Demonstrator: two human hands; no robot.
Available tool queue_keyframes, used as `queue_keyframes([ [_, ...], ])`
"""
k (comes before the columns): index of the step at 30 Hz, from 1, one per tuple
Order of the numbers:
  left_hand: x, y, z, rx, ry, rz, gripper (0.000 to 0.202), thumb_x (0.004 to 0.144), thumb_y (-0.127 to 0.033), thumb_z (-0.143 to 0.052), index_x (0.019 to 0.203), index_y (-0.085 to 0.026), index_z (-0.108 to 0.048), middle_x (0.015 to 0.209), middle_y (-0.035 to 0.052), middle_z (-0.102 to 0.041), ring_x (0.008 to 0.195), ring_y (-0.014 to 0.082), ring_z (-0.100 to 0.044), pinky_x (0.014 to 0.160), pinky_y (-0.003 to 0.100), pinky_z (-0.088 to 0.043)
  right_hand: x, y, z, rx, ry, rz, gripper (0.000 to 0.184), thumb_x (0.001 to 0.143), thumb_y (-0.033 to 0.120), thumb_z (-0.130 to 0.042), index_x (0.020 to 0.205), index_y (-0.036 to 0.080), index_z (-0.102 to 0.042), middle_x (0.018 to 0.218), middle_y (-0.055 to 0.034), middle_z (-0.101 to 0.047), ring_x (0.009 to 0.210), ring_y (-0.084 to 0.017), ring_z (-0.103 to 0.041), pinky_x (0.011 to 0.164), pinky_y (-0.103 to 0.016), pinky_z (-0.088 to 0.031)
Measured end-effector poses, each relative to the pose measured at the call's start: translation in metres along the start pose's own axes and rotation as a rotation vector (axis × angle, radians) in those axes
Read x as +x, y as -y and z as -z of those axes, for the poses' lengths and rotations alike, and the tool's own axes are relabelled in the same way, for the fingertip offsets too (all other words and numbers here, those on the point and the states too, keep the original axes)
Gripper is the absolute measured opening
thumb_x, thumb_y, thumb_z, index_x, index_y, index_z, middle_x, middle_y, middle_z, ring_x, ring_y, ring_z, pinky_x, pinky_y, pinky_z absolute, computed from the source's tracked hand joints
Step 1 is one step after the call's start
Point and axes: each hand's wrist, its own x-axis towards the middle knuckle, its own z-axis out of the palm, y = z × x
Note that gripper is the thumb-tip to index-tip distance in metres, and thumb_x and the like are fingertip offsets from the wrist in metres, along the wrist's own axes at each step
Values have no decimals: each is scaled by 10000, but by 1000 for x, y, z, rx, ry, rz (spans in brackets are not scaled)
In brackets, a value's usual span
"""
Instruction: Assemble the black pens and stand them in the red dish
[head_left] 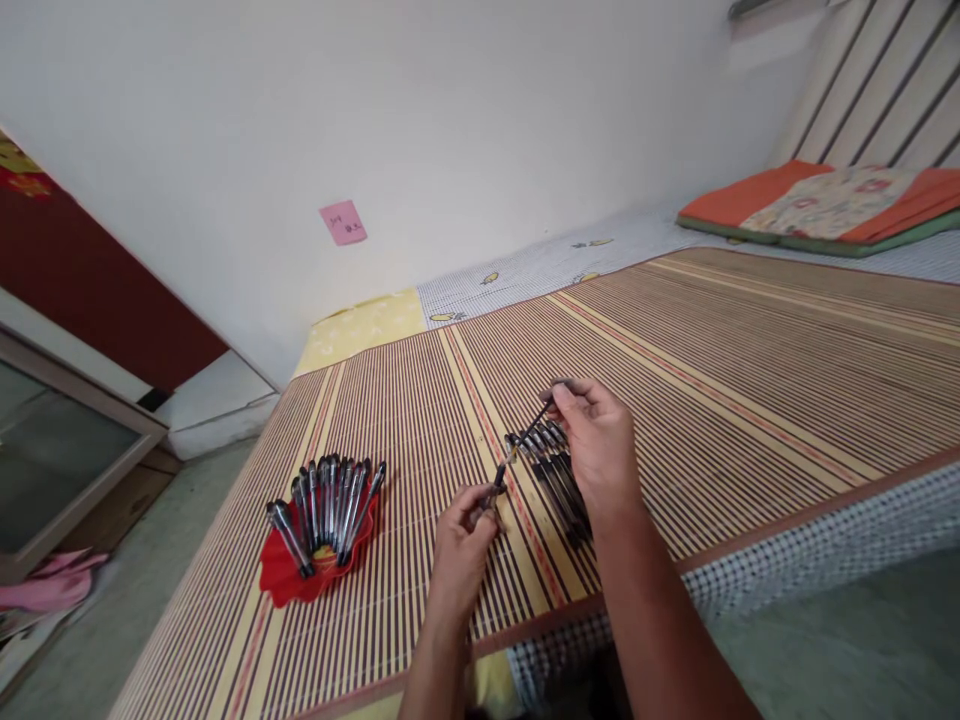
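Observation:
My left hand (pixel 466 530) is closed, its fingertips pinching a short dark pen part (pixel 499 476) that points up and to the right. Higher up, my right hand (pixel 598 440) is closed too, pinching a thin black pen refill (pixel 537 420). The refill slants down toward the left hand's part, and their ends meet or nearly meet; I cannot tell which. Beneath and beside my right hand lie several black pen parts (pixel 555 490) in a row, partly hidden by the hand. Off to the left, several clear pens with black caps (pixel 330 500) are fanned out on a red scalloped dish or cloth (pixel 281 580).
A striped bamboo mat (pixel 405 420) covers the bed, with checked bedding (pixel 517 270) along the wall. Folded orange and floral bedding (pixel 817 205) lies at the far right. A pink note (pixel 343 222) is on the wall. A glass-paned cabinet (pixel 60 450) stands at the left.

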Motion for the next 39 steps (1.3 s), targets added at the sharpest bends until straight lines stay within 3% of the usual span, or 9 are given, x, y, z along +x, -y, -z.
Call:
queue_keyframes([
  [13,1,11,4,-78,35,-74,180,814,-251,-647,949,-214,-758,848,25,-587,724,142,-541,683,253,-438,-2,15,-1,-19,32,41,178,787,321,-724,873,174,-670,753,-13,-700,625,-112,-611,637,-250,-526],
  [19,0,7,8,-4,46,-96,194,852,-343,-686,949,-193,-763,822,42,-597,759,162,-546,692,261,-435,-9,25,-5,-102,322,56,166,807,314,-713,909,186,-690,835,-43,-743,751,-148,-686,707,-272,-547],
  [26,0,14,3,-399,39,43,276,815,-355,-752,1024,-176,-732,663,-13,-587,578,82,-474,555,195,-373,-13,9,-9,-231,708,-140,178,823,328,-674,900,180,-736,846,-52,-751,799,-165,-689,749,-288,-534],
  [29,2,12,4,-538,-28,56,327,737,-341,-822,994,-159,-735,676,-9,-599,543,67,-457,506,186,-357,-8,1,-5,-309,714,-122,296,922,364,-542,1048,179,-736,969,-85,-756,855,-180,-688,732,-290,-528],
  [31,4,10,5,-589,-74,79,357,685,-326,-860,973,-157,-733,698,-2,-612,547,70,-476,500,187,-371,-5,-7,-1,-465,614,-52,315,953,309,-478,1090,167,-723,991,-101,-754,868,-194,-686,736,-301,-524],
  [33,5,8,6,-614,-103,95,373,662,-321,-876,966,-161,-729,706,-1,-619,549,73,-490,503,190,-386,-5,-18,0,-773,567,47,302,949,212,-461,1080,147,-724,1029,-118,-746,928,-208,-677,814,-312,-506],
  [36,5,9,7,-630,-121,88,377,655,-316,-881,962,-163,-723,730,1,-633,553,70,-501,496,184,-383,-11,-35,-5,-1226,640,102,295,935,118,-458,1061,123,-725,1130,-152,-710,1034,-217,-652,894,-291,-459],
  [39,5,11,9,-630,-124,82,376,661,-312,-876,965,-157,-718,743,3,-638,559,68,-506,493,181,-379,-19,-47,-14,-1377,720,66,218,901,107,-527,959,108,-737,1073,-184,-707,997,-232,-664,854,-283,-452],
])
